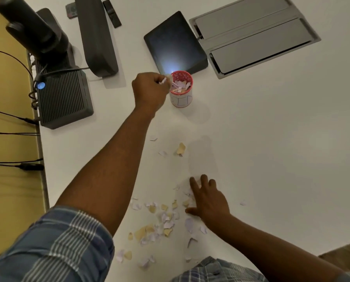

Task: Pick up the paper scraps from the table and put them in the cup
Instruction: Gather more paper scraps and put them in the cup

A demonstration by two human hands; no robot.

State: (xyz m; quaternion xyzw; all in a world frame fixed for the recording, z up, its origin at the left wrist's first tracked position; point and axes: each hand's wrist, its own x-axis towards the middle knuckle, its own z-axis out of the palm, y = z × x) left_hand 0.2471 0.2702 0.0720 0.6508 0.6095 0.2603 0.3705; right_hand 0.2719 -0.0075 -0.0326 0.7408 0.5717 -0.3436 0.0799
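Many paper scraps fill the cup.

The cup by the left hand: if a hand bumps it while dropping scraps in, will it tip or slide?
The cup is taller than wide and holds only paper scraps, so it is probably light and could tip if knocked at the rim. The white table looks smooth, so a low nudge would more likely slide it. The left hand is right at its rim.

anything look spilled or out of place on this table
Yes: torn paper scraps lie scattered loose on the white table near the right hand, with a few strays farther up toward the cup. The cup stands upright and already holds scraps; the left hand holds more at its rim.
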